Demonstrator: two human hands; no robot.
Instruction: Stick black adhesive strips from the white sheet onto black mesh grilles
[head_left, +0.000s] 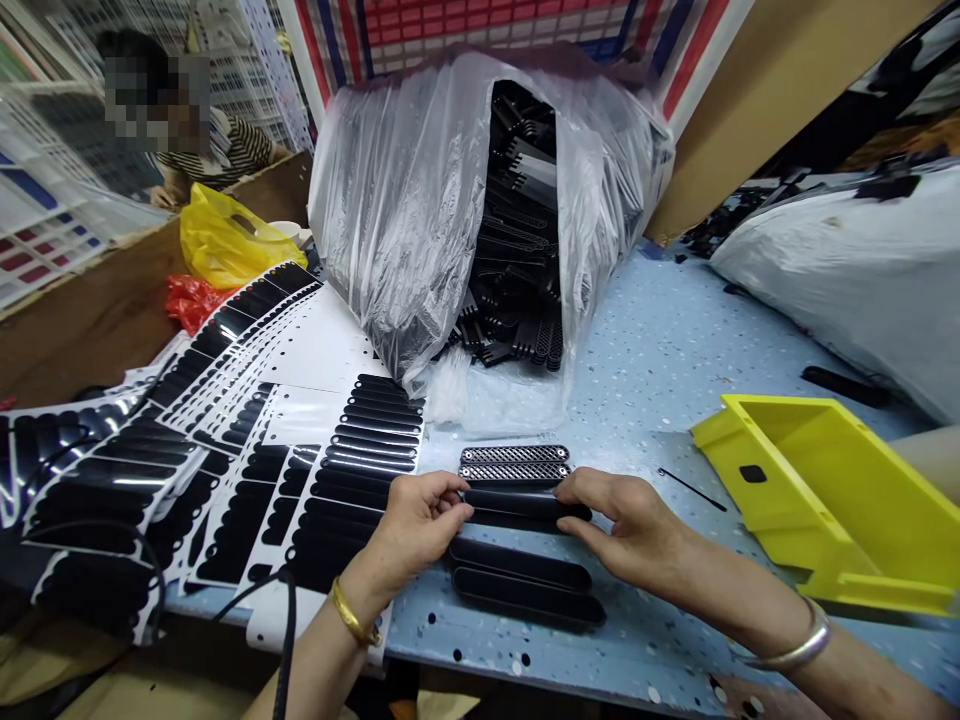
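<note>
Between my two hands lies a long black strip (517,503), with a glossy surface and rounded ends. My left hand (429,515) pinches its left end between thumb and fingers. Its right end is in the grip of my right hand (619,515). Just beyond it, two black pieces with a patterned face (514,462) lie side by side. Nearer to me are two smooth black pieces (525,590), roughly parallel. To the left, white sheets carry rows of black strips (367,430). A plastic bag (405,200) full of black parts stands open at the back.
A yellow bin (787,500) sits on the blue speckled table (645,340) at the right, beside a thin black rod (691,489). A white sack (847,260) stands behind it. Yellow and red bags (225,235) lie at the left. A black cable (289,630) crosses the front edge. Another person sits back left.
</note>
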